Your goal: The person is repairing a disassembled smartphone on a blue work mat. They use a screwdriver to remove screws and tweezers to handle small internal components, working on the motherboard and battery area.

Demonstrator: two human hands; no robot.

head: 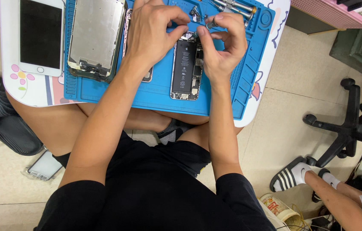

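Observation:
An opened phone body (185, 68) with a black battery lies on a blue repair mat (159, 92). My left hand (153, 32) hovers over its top end, thumb and fingers pinched together near the phone's upper edge. Facing it, my right hand (223, 45) has its fingers curled around a small dark-tipped tool, which I take for a screwdriver, held just above the phone's top right corner. What the left fingers pinch is too small to tell.
A detached screen panel (95, 38) lies face down on the mat, a white phone (41, 36) left of it on the low table (31, 92). Metal tools (234, 6) sit at the mat's far edge. Another person's sandalled foot (292, 175) and a chair base (348, 128) are at the right.

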